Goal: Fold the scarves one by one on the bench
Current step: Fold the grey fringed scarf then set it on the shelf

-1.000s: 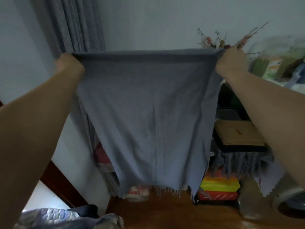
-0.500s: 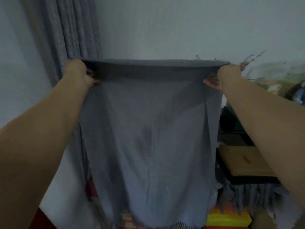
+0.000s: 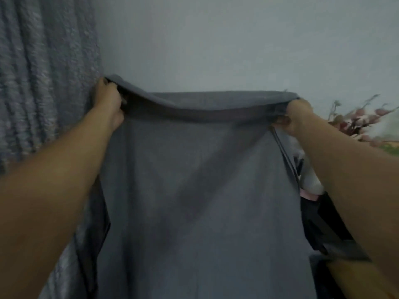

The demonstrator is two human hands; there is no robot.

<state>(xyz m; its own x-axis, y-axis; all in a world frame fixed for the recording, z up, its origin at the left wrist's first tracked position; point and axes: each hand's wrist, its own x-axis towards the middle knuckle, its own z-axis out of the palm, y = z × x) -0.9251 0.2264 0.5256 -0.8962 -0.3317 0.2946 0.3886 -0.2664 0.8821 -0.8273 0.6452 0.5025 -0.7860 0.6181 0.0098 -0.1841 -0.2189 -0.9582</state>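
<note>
While both hands grip its top edge | grey scarf (image 3: 194,190) hangs

Grey curtain (image 3: 43,104) at left, pale wall (image 3: 216,39), blurred pink flowers (image 3: 362,119) at right

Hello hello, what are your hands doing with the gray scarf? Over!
Left hand, right hand grip scarf top corners. Scarf hangs spread. Nothing blocking.
</note>
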